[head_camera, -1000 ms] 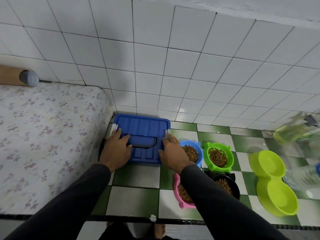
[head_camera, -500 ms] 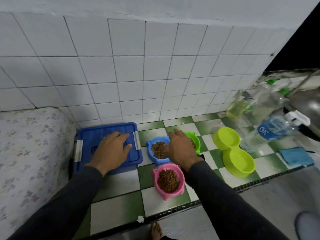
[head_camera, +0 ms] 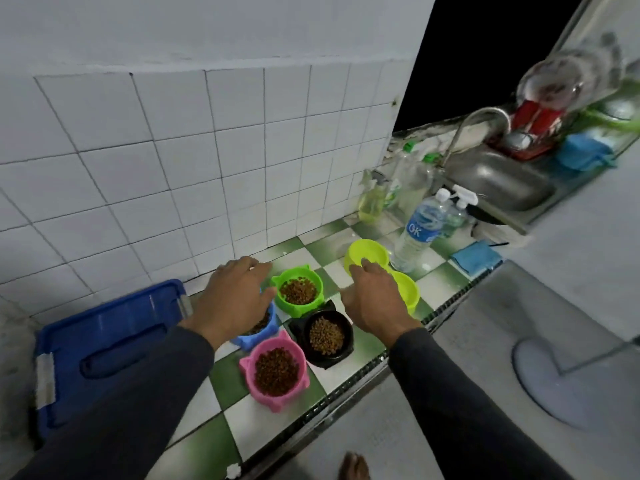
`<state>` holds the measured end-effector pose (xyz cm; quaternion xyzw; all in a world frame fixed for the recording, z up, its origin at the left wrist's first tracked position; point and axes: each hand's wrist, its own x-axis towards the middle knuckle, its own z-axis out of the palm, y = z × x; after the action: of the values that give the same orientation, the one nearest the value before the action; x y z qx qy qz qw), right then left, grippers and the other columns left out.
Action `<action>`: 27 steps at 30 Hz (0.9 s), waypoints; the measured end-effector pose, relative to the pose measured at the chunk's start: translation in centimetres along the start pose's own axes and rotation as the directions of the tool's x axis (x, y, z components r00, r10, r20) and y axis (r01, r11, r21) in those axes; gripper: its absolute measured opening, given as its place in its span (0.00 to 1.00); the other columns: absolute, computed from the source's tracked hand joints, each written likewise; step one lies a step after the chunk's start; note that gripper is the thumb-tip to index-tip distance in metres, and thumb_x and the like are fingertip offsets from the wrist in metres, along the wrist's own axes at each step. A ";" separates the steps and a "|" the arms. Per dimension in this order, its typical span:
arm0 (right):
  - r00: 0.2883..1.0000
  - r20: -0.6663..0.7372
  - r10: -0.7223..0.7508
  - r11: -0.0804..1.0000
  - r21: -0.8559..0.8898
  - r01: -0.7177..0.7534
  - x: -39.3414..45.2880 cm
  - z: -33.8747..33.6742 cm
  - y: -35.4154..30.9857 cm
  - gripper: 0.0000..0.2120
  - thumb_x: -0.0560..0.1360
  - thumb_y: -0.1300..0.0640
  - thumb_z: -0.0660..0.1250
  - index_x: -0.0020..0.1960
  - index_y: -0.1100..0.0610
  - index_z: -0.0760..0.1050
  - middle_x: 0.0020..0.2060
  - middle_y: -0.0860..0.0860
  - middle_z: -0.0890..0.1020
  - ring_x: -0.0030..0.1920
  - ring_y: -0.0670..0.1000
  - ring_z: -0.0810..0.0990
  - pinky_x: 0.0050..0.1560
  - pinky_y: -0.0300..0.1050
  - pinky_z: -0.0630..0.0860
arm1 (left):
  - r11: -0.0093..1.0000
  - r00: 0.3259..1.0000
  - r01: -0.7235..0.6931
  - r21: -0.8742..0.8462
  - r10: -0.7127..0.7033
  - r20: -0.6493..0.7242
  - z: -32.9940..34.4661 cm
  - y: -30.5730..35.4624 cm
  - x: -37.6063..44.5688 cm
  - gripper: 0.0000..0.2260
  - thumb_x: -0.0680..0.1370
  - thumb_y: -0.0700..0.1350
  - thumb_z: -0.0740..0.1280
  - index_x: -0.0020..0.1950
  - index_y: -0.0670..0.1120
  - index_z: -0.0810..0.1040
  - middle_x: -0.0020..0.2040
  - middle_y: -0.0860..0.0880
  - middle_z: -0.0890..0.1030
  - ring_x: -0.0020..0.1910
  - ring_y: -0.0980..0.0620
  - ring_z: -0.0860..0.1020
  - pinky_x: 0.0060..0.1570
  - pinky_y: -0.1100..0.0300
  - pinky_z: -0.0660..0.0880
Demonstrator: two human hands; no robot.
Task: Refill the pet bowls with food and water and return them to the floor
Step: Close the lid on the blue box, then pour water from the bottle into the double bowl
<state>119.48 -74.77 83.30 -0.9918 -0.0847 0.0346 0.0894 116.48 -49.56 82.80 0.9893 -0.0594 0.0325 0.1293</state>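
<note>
Fingers (head_camera: 249,268) above kibble-filled green bowl (head_camera: 298,293)

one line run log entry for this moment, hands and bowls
left hand: open over blue bowl | right hand: open over yellow-green double bowl | kibble bowls: filled | double bowl: empty

Home kitchen: sink (head_camera: 498,178), tiled counter (head_camera: 204,407).

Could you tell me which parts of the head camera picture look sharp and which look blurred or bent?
In the head view, the pink bowl and black bowl of kibble are fairly sharp; the sink, red rack and the far right edge are smeared by blur; the wall tiles bow from wide-angle distortion; a glare streak crosses the blue lid.
</note>
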 end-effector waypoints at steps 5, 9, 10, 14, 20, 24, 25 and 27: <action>0.996 -0.033 0.082 0.997 0.003 -0.082 -0.3 -1.5 6.1 0.18 0.78 0.48 0.63 0.64 0.57 0.74 0.66 0.58 0.74 0.66 0.62 0.72 0.66 0.57 0.70 | 0.997 0.996 -0.073 -0.036 0.075 0.044 1.3 5.7 3.6 0.22 0.83 0.56 0.63 0.75 0.51 0.73 0.69 0.48 0.76 0.66 0.45 0.74 0.66 0.48 0.71; 0.992 0.008 0.125 0.992 -0.011 -0.125 0.1 -2.7 11.6 0.18 0.79 0.46 0.62 0.62 0.56 0.75 0.60 0.56 0.78 0.61 0.60 0.75 0.62 0.55 0.72 | 0.997 0.993 -0.060 -0.052 0.065 0.097 3.1 9.9 6.7 0.21 0.83 0.56 0.62 0.75 0.52 0.73 0.69 0.49 0.75 0.67 0.46 0.73 0.64 0.50 0.72; 0.991 0.014 0.132 0.991 -0.015 -0.132 0.4 -3.1 13.0 0.18 0.79 0.46 0.62 0.62 0.56 0.75 0.60 0.56 0.78 0.60 0.60 0.76 0.61 0.55 0.73 | 0.997 0.992 -0.058 -0.056 0.064 0.113 3.6 10.9 7.5 0.21 0.83 0.57 0.62 0.74 0.52 0.73 0.68 0.49 0.75 0.67 0.46 0.73 0.64 0.50 0.72; 0.988 0.025 0.152 0.988 0.004 -0.152 1.7 -3.8 18.7 0.18 0.78 0.46 0.63 0.60 0.57 0.76 0.58 0.57 0.79 0.59 0.61 0.77 0.60 0.54 0.74 | 0.997 0.985 -0.045 -0.061 0.054 0.164 5.6 14.8 10.4 0.22 0.83 0.58 0.61 0.75 0.52 0.72 0.65 0.49 0.76 0.66 0.46 0.74 0.62 0.49 0.74; 0.990 0.023 0.136 0.989 0.052 -0.137 3.8 -5.4 25.6 0.19 0.77 0.48 0.64 0.62 0.58 0.77 0.59 0.57 0.79 0.60 0.60 0.77 0.62 0.54 0.75 | 0.995 0.985 -0.004 -0.103 0.022 0.171 8.4 20.1 13.9 0.21 0.83 0.58 0.63 0.74 0.52 0.73 0.64 0.48 0.76 0.65 0.46 0.74 0.63 0.48 0.74; 0.991 0.012 0.133 0.986 0.095 -0.133 5.8 -6.5 28.6 0.19 0.77 0.48 0.64 0.61 0.60 0.77 0.58 0.59 0.79 0.60 0.61 0.77 0.60 0.55 0.76 | 0.992 0.987 0.017 -0.129 0.004 0.161 9.7 22.8 16.1 0.22 0.82 0.57 0.64 0.75 0.51 0.73 0.67 0.46 0.76 0.66 0.43 0.74 0.64 0.48 0.73; 0.990 0.012 0.138 0.984 0.114 -0.138 6.3 -6.7 29.1 0.19 0.78 0.48 0.64 0.62 0.60 0.77 0.59 0.59 0.79 0.61 0.62 0.77 0.61 0.56 0.75 | 0.990 0.987 0.021 -0.138 0.002 0.160 10.0 23.2 16.7 0.23 0.82 0.57 0.64 0.76 0.51 0.72 0.68 0.46 0.75 0.67 0.43 0.74 0.65 0.48 0.73; 0.991 0.014 0.135 0.980 0.148 -0.136 7.5 -7.1 30.0 0.20 0.78 0.48 0.65 0.64 0.61 0.76 0.61 0.60 0.78 0.62 0.62 0.76 0.63 0.56 0.75 | 0.988 0.988 0.021 -0.150 0.003 0.157 10.5 24.1 18.0 0.24 0.82 0.57 0.64 0.77 0.50 0.71 0.70 0.46 0.75 0.67 0.43 0.74 0.66 0.49 0.72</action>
<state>132.32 -103.79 84.33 -0.9857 -0.0143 0.0488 0.1605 131.78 -77.38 80.14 0.9764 -0.0674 -0.0504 0.1989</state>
